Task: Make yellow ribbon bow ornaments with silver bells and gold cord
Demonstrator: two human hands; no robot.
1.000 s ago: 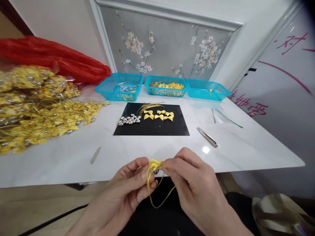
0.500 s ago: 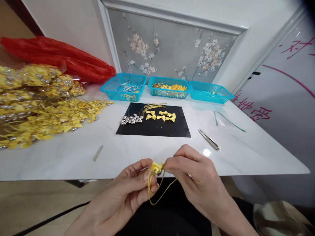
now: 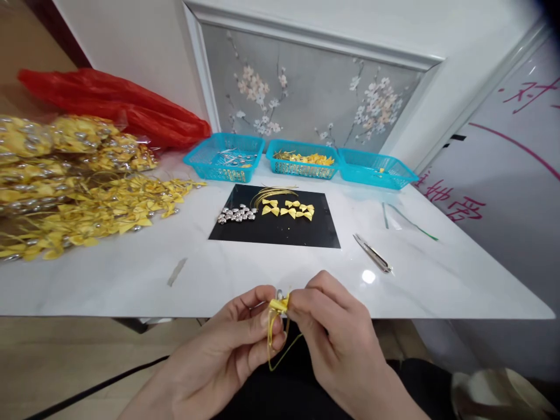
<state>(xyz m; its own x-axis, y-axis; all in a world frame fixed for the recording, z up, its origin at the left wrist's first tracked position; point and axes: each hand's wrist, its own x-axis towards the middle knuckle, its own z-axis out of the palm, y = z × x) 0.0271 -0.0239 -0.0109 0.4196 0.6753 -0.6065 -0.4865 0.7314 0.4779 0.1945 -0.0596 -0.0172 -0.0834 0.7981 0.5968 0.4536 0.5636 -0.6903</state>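
Both hands meet just below the near edge of the white table [image 3: 131,280]. My left hand [image 3: 227,344] pinches a small yellow ribbon bow [image 3: 278,304] from the left, and my right hand [image 3: 332,332] pinches the same bow from the right. A thin yellow cord [image 3: 275,344] loops down from the bow between the two hands. Something small and silver shows at the bow's top; I cannot make out what it is.
A black mat [image 3: 275,224] holds silver beads [image 3: 236,214], several yellow bows [image 3: 289,209] and cords. Three blue baskets [image 3: 225,156] line the back. Small snips [image 3: 371,254] lie right of the mat. A heap of finished yellow bows [image 3: 74,198] and a red bag [image 3: 118,108] fill the left.
The hands have dropped slightly lower in view and closer together; the cord loop hangs shorter. The camera shifted a little, so the table contents sit further right.
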